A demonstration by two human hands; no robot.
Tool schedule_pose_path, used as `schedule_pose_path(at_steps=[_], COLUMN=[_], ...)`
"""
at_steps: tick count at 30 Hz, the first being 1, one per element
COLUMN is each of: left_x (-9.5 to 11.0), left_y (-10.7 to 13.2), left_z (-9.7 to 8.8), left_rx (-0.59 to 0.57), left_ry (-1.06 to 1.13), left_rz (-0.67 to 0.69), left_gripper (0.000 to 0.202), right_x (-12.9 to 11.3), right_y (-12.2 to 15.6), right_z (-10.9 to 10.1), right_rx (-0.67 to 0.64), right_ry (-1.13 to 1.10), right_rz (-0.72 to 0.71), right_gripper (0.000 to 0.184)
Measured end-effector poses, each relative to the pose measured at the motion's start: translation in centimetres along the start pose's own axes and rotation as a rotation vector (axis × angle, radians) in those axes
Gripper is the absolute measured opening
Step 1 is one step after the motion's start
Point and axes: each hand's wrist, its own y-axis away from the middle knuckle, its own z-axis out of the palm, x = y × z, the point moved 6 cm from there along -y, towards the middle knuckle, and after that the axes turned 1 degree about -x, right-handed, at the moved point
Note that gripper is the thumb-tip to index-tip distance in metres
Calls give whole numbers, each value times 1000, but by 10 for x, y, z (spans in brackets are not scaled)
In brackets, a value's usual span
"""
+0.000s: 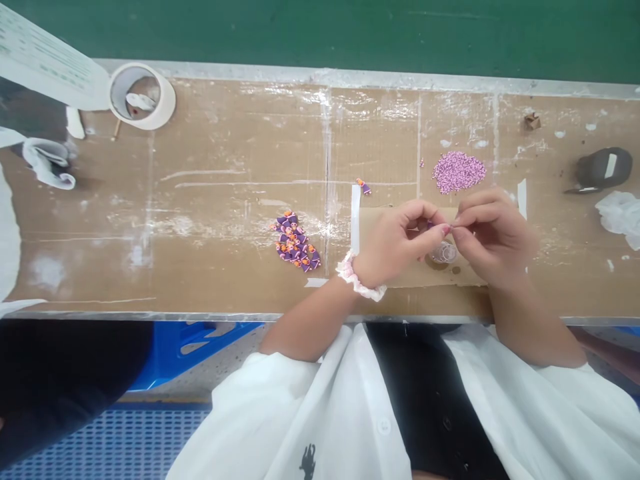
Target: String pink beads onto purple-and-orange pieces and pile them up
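Note:
My left hand [400, 243] and my right hand [493, 237] meet fingertip to fingertip over a small cardboard sheet [380, 223] taped to the table. Both hands pinch something tiny between thumb and forefinger; I cannot make out what it is. Just under the fingertips lies a small clear round piece [444, 253]. A heap of tiny pink beads [459, 171] sits beyond my right hand. A cluster of small purple and orange pieces [295, 242] lies left of my left hand, and one stray piece [364, 186] rests further back. A pink scrunchie [357, 279] circles my left wrist.
A roll of white tape [143, 95] stands at the back left beside paper sheets [45, 60] and a crumpled white cloth [47, 162]. A dark grey object [603, 169] and a white plastic bag [620, 215] lie at the right. The brown table [210, 200] has a metal front edge.

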Motion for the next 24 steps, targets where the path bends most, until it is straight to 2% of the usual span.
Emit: schedule_pose_path(at_steps=[8,16,24], left_x=[9,16,16], left_y=[1,3,3], left_z=[0,1,2], left_rx=[45,62,27], left_ry=[-223,-356,-449], left_rz=[178,353,403], left_gripper=[16,14,16], right_x=[4,2,2], right_y=[0,0,-2], right_z=[2,1,-1], right_rx=[-40,-51,-118], right_ry=[-150,-104,-88], right_rz=[62,70,21], right_gripper=[10,10,11])
